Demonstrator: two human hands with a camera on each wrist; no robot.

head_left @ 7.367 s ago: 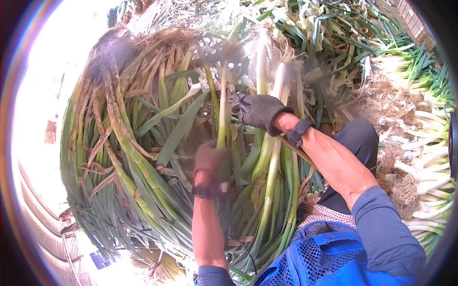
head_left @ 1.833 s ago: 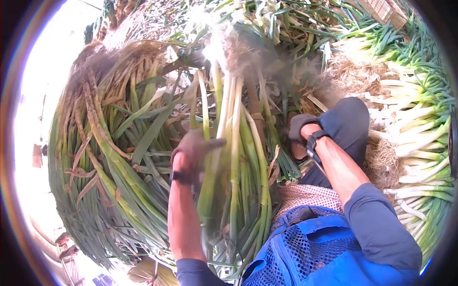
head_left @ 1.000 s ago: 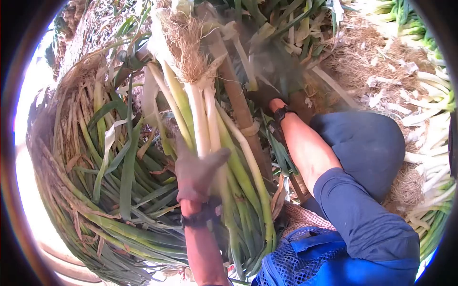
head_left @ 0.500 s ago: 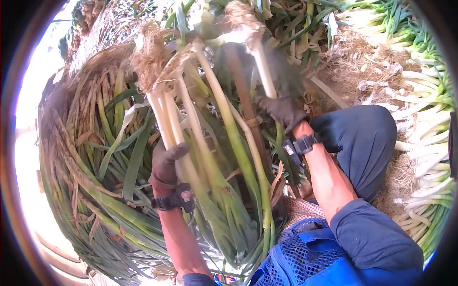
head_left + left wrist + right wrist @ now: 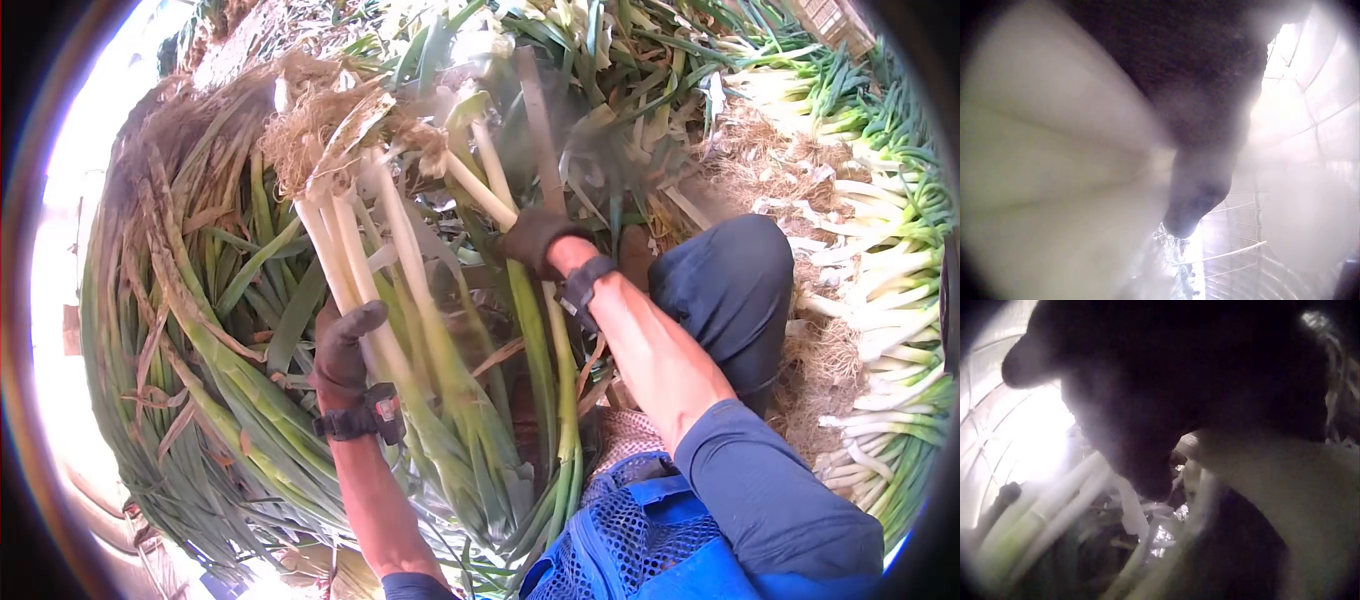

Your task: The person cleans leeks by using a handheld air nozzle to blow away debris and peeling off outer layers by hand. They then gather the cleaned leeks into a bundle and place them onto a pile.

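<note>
In the head view my gloved left hand (image 5: 343,355) grips a bunch of leeks (image 5: 405,235) by the pale stems, thumb laid across them. Their bushy roots (image 5: 310,135) point away from me and their green leaves hang towards my lap. To the right, my gloved right hand (image 5: 540,242) holds another leek (image 5: 482,190), its white root end slanting up left towards the bunch. In the left wrist view pale stems (image 5: 1054,156) fill the left side beside the dark glove (image 5: 1204,131). The right wrist view has the dark glove (image 5: 1147,394) curled over a pale stem (image 5: 1260,469).
A large heap of leeks (image 5: 190,340) lies at the left, roots at the far side. Loose leaves and trimmings (image 5: 640,60) cover the ground ahead. Cleaned leeks (image 5: 880,300) lie in a long row at the right, beyond my bent knee (image 5: 725,300). A crate (image 5: 835,22) stands far right.
My left hand has shifted left with the leek bunch, which now leans left. After reaching down to the right, my right hand has brought a leek leftwards, close to the bunch.
</note>
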